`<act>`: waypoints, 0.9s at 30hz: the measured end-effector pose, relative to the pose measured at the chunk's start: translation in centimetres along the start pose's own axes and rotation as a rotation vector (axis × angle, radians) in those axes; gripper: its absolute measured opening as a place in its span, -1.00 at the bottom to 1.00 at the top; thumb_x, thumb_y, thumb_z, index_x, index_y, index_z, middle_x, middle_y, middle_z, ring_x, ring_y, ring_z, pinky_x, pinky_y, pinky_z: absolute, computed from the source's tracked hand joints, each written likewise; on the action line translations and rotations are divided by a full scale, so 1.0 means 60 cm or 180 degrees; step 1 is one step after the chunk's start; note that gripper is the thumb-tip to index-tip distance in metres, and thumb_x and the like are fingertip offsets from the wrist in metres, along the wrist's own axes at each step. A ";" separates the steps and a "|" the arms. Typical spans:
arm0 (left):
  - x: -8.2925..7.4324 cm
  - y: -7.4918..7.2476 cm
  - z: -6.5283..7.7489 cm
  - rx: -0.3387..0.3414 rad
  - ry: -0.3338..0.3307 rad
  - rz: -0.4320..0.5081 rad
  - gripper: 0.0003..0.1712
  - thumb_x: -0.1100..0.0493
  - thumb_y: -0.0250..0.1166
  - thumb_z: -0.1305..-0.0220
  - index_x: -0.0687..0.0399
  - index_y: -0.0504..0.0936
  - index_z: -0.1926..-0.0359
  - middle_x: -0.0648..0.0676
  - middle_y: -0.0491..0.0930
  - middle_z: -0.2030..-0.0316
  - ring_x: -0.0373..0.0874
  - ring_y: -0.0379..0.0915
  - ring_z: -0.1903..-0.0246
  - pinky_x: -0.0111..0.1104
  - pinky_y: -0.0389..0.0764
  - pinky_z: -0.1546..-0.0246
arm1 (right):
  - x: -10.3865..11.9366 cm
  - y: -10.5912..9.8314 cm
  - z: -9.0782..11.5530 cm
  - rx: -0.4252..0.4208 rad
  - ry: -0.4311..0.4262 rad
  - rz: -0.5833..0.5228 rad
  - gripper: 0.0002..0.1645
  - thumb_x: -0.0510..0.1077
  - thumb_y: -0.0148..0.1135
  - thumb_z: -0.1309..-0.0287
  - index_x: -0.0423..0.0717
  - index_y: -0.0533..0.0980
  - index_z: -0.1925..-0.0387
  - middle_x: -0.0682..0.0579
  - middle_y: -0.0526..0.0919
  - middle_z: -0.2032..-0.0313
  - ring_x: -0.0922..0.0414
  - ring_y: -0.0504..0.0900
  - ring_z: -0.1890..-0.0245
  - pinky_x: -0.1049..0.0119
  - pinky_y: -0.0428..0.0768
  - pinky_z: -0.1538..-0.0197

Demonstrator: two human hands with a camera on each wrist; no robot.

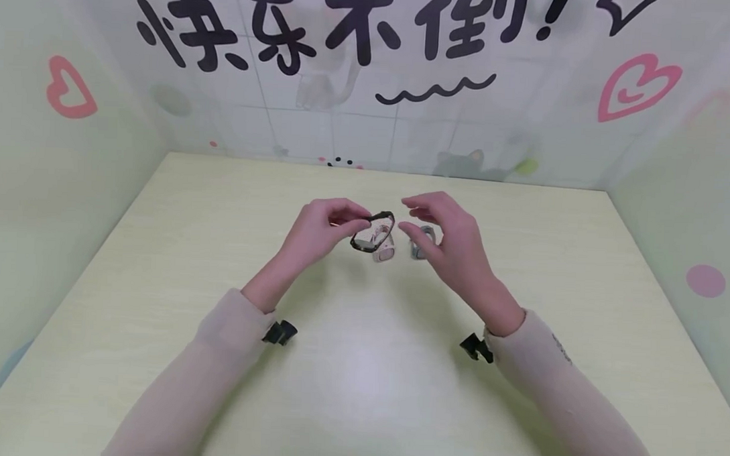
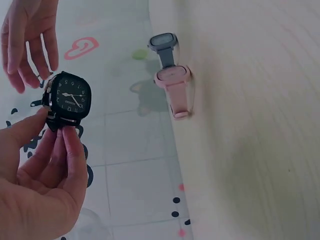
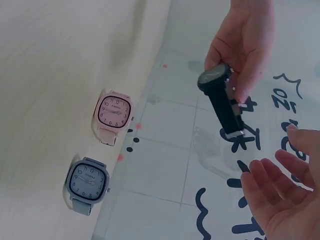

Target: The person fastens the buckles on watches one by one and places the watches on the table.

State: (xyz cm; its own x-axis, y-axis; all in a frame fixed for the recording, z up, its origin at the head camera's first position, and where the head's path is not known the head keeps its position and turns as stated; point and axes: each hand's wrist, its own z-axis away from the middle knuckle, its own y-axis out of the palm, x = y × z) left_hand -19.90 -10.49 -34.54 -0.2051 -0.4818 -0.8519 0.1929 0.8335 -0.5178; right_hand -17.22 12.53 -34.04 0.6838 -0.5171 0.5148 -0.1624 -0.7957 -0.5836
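Observation:
My left hand [image 1: 316, 233] pinches a black wristwatch [image 2: 72, 97] between thumb and fingers, holding it up above the table. Its square dark dial with pale numerals faces the left wrist camera, and its strap forms a closed loop in the head view. Just to the right, my right hand [image 1: 458, 241] hovers with fingers spread and thumb apart, touching nothing. In the right wrist view the watch's black strap [image 3: 225, 110] hangs down towards those fingers. Behind the hands, a pink wristwatch [image 3: 114, 111] and a blue-grey wristwatch [image 3: 88, 181] stand side by side on the table.
The pale wooden table [image 1: 359, 389] runs back to a printed wall [image 1: 368, 134] with large black characters. Side walls [image 1: 673, 218] enclose it left and right. A small black clip-like piece [image 1: 281, 332] sits at each sleeve cuff.

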 end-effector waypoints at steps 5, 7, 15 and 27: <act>0.031 -0.009 -0.036 0.0051 -0.0517 -0.0079 -0.71 0.08 0.31 -0.36 0.13 0.70 -0.01 0.19 0.74 0.09 -0.10 0.68 0.20 -0.26 0.68 0.06 | -0.011 -0.007 -0.001 0.0016 0.0191 -0.0014 -0.61 -0.25 0.38 -0.20 -0.25 0.56 -0.05 -0.13 0.66 0.04 0.02 0.70 0.06 0.21 0.69 -0.09; 0.046 -0.011 -0.049 0.0074 -0.0734 -0.0069 -0.71 0.11 0.30 -0.36 0.17 0.69 -0.01 0.21 0.73 0.07 -0.11 0.68 0.22 -0.28 0.70 0.05 | -0.014 -0.009 -0.001 0.0041 0.0259 -0.0015 -0.62 -0.25 0.36 -0.21 -0.25 0.56 -0.05 -0.14 0.66 0.04 0.01 0.70 0.05 0.19 0.69 -0.09; 0.095 -0.011 -0.079 0.0298 -0.1308 -0.0491 -0.72 0.12 0.30 -0.37 0.19 0.68 0.00 0.15 0.73 0.15 -0.23 0.63 0.34 -0.44 0.65 0.22 | -0.037 -0.012 -0.010 0.0291 0.0614 0.0026 -0.58 -0.22 0.32 -0.26 -0.26 0.53 -0.12 -0.18 0.64 -0.03 -0.06 0.66 -0.03 0.07 0.65 -0.16; 0.080 -0.002 -0.084 -0.0032 -0.0525 -0.2016 -0.38 -0.16 0.08 -0.48 0.10 0.36 -0.37 0.18 0.36 -0.36 0.13 0.33 -0.32 -0.03 0.41 -0.34 | -0.120 -0.027 -0.033 0.1565 0.1145 0.1159 -0.02 0.21 0.21 -0.32 -0.04 0.01 -0.56 -0.15 -0.14 -0.59 -0.18 -0.24 -0.60 -0.40 -0.23 -0.50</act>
State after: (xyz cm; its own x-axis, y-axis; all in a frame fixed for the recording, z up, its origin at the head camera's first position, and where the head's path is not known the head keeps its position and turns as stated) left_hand -25.74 -11.53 -38.19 -0.1259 -0.9149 -0.3836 0.0739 0.3770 -0.9233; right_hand -23.29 16.94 -35.58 0.3560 -0.8628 0.3591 0.0618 -0.3617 -0.9303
